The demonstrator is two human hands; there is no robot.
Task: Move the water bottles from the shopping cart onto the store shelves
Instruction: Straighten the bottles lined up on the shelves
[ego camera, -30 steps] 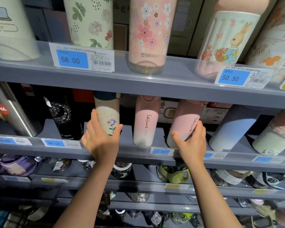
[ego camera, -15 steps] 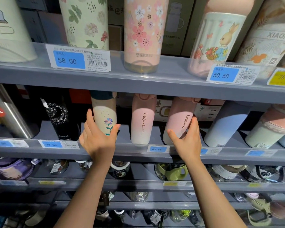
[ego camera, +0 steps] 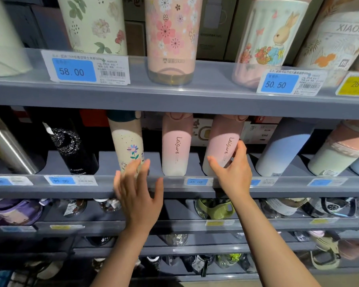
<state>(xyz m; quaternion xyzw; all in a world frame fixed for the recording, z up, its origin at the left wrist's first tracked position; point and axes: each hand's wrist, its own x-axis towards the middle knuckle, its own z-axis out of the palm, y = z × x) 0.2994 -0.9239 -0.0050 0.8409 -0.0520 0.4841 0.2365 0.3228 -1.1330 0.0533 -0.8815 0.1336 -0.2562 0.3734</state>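
Seating bottles on the middle shelf — that looks like the step in hand. Right hand grips the right-hand pink "Leisure" bottle, thumb on its left side and fingers curled round its right, probably steadying or straightening it, since it leans a little. Left hand is off the floral bottle, fingers spread and straight, holding nothing; it sits in front of the shelf lip, just below that bottle's base. Floral bottle stands on the shelf on its own, so likely done.

Around, all placed from the floral bottle: second pink bottle just right of it, between it and the gripped one; black Pepsi bottle to its left; pale blue bottle far right. Price tag 45.00 on the lip, lower right. Upper shelf edge hangs low over the caps — little headroom, and tight neighbours could get knocked. Cart not in view.
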